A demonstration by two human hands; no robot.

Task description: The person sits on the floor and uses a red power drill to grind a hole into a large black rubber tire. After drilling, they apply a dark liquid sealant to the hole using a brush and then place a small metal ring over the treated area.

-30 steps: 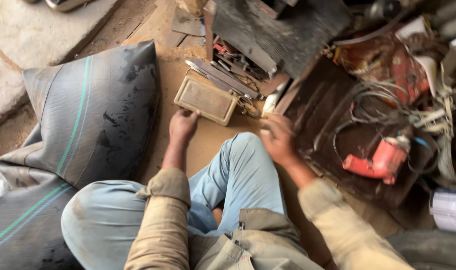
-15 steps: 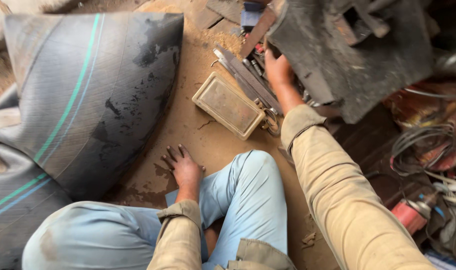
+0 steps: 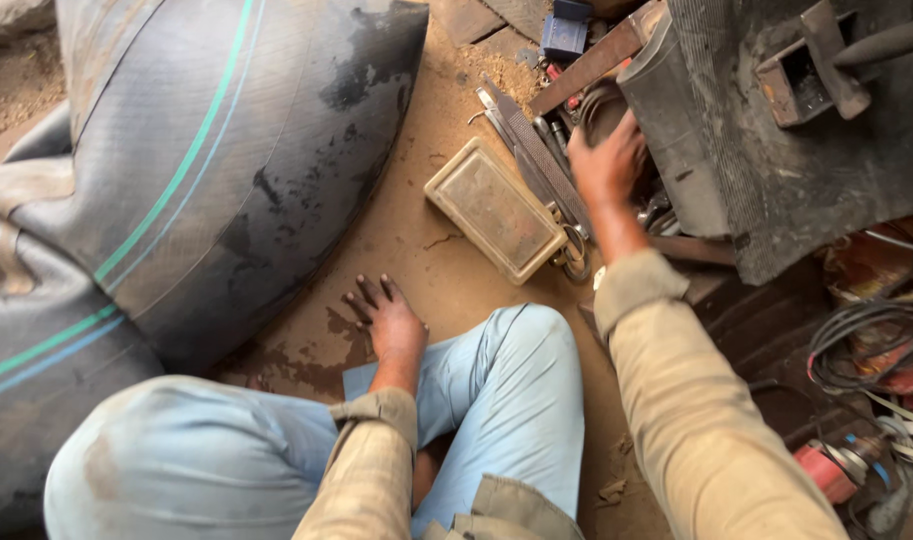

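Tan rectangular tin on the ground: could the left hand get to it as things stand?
Probably yes. The left hand rests flat on the dirt, empty, and only bare ground lies between it and the tan tin; nothing covers the tin.

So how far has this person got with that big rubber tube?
Little looks done: the rubber tube lies untouched on the ground. In hand, the right hand reaches among the metal tools beside the flat tin; the left hand rests on the dirt. Any work on the tube remains.
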